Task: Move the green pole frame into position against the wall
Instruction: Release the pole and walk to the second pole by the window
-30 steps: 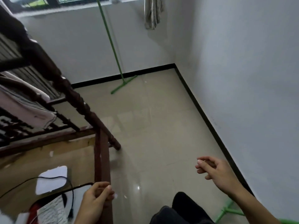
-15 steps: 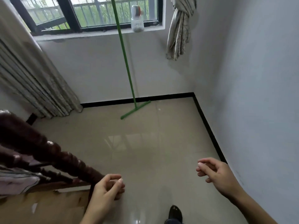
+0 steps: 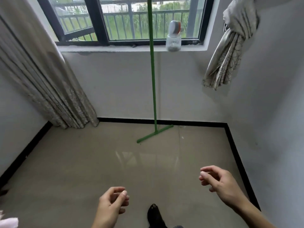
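Standing upright under the window (image 3: 128, 22), the green pole frame (image 3: 153, 79) plants its foot bar by the black skirting. Both the left hand (image 3: 111, 204) and the right hand (image 3: 220, 181) hang loosely curled, empty. It looks light, stiff and tippy; best gripped mid-pole.

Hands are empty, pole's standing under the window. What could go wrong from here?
1. The jar sits on the sill right beside the green pole; tilting the pole could knock it off.
2. The base bar lies angled on glossy tile and may slide when grabbed.
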Demonstrator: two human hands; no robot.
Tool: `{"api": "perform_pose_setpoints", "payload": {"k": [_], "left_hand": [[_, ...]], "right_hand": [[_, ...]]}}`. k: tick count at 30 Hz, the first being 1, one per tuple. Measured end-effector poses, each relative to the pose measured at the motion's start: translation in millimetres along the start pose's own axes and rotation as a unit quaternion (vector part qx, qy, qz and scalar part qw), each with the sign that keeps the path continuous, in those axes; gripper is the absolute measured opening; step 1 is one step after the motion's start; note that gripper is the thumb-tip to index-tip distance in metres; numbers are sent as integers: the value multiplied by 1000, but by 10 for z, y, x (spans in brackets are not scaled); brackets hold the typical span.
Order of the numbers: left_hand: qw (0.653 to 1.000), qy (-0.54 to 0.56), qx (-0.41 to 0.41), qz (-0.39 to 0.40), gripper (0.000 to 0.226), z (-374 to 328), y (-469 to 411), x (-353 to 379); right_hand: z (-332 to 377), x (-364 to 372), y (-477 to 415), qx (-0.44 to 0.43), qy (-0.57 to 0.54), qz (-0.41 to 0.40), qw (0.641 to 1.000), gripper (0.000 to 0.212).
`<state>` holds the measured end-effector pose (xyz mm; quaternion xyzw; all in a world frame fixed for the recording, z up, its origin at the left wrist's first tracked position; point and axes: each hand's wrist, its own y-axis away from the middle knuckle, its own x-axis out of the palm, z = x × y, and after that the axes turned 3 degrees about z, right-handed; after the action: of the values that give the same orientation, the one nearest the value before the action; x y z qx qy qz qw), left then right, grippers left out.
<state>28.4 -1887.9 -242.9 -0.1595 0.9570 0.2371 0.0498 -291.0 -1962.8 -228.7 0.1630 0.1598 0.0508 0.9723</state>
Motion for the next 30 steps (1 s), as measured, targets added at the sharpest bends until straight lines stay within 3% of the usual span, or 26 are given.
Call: {"api": "perform_pose_setpoints", "payload": {"k": [10,21,30], "left_hand": [[995,-42,64,70,7,-1488,-1901,99],[988,-67,113,78,8,-2809,-4198,330],[956,-66,251,136,9,-4492,-5690,633]], "right_hand": [[909,196,-1785,-8,-36,-18,999,6],[1611,440,-4281,-6,-48,-32,998,5],[2597,748,-5938,-44,27,-46,998,6]]}}
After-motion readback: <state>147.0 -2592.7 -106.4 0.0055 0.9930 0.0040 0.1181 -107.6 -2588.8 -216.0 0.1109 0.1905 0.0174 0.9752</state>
